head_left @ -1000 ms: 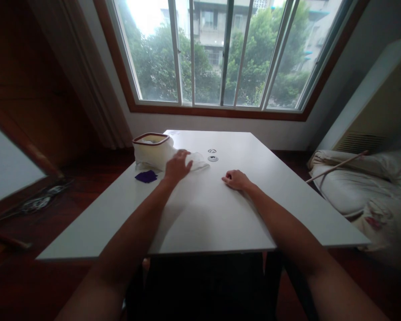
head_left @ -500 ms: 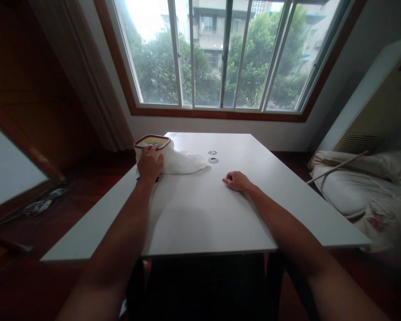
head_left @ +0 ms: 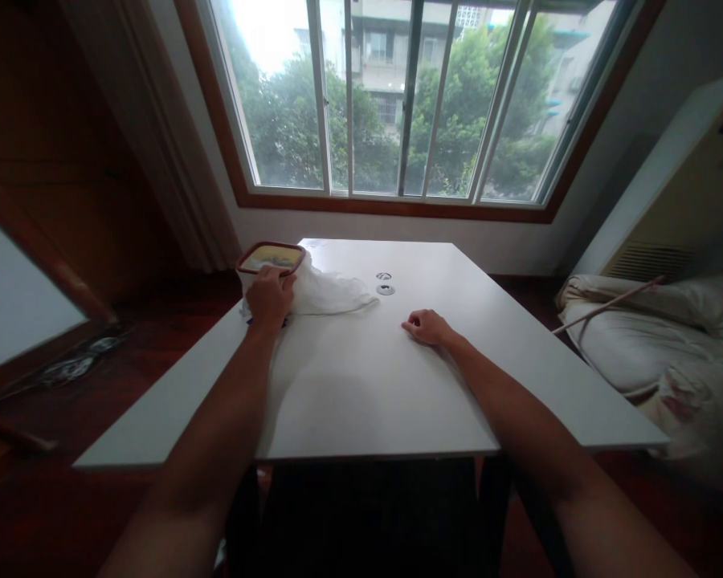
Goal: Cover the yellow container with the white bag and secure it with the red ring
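At the table's far left stands a small bin (head_left: 254, 250) with a brown rounded-square rim and a yellowish inside. It leans a little towards me, and something whitish lies in it, too blurred to name. My left hand (head_left: 270, 295) is closed on its near rim. A thin white bag or cloth (head_left: 334, 293) spreads from the bin to the right over the tabletop; whether it is joined to the bin I cannot tell. Something dark blue shows under my left hand. My right hand (head_left: 427, 327) rests on the table, fingers curled into a loose fist around nothing that shows.
The white table (head_left: 373, 401) reaches towards the window (head_left: 373, 104). Two round fittings, one a grey ring (head_left: 386, 290), sit in its surface. To the right is a pale covered sofa (head_left: 614, 337) with a thin stick (head_left: 608, 305) on it. Cables lie on the left floor.
The bin's rim has tipped towards me and shifted slightly left, so more of its inside shows. My left fingers have curled tighter over the rim. My right hand has stayed put.
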`<control>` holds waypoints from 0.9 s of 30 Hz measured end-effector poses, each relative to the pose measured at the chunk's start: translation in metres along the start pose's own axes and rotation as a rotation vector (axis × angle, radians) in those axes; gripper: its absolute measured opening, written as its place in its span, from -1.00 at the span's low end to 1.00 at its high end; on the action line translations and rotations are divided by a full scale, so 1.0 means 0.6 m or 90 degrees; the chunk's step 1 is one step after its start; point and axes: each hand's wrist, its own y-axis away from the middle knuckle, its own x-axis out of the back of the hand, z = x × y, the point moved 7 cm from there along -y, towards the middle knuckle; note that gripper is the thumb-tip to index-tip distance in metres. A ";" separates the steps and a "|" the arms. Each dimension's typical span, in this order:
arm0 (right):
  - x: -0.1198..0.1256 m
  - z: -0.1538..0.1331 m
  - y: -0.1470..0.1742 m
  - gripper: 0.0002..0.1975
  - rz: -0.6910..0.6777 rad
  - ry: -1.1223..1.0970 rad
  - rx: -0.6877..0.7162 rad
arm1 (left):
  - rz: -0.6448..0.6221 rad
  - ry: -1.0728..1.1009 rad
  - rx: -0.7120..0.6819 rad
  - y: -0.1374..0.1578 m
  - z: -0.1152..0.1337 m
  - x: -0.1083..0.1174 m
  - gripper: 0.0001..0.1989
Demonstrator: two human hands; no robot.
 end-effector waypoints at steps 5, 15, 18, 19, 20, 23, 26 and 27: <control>-0.001 0.004 -0.003 -0.72 0.009 -0.016 0.007 | 0.071 0.041 -0.132 0.003 0.047 0.015 -0.71; 0.035 0.004 0.001 -0.54 0.159 -0.199 0.033 | -0.031 0.132 -0.427 0.091 0.250 0.000 -0.77; 0.057 0.004 0.008 -0.45 0.231 -0.326 0.056 | -0.080 0.124 -0.465 0.115 0.277 -0.013 -0.77; 0.062 0.006 0.009 -0.44 0.248 -0.361 0.057 | -0.092 0.120 -0.475 0.121 0.283 -0.017 -0.77; 0.064 0.008 0.010 -0.43 0.258 -0.391 0.051 | -0.101 0.118 -0.486 0.127 0.287 -0.020 -0.76; 0.063 0.013 0.011 -0.44 0.261 -0.457 0.024 | -0.114 0.112 -0.516 0.141 0.298 -0.025 -0.76; 0.059 0.010 0.010 -0.44 0.245 -0.509 0.021 | -0.113 0.115 -0.534 0.151 0.307 -0.025 -0.76; 0.057 0.008 0.010 -0.44 0.236 -0.527 0.024 | -0.114 0.119 -0.538 0.154 0.310 -0.025 -0.75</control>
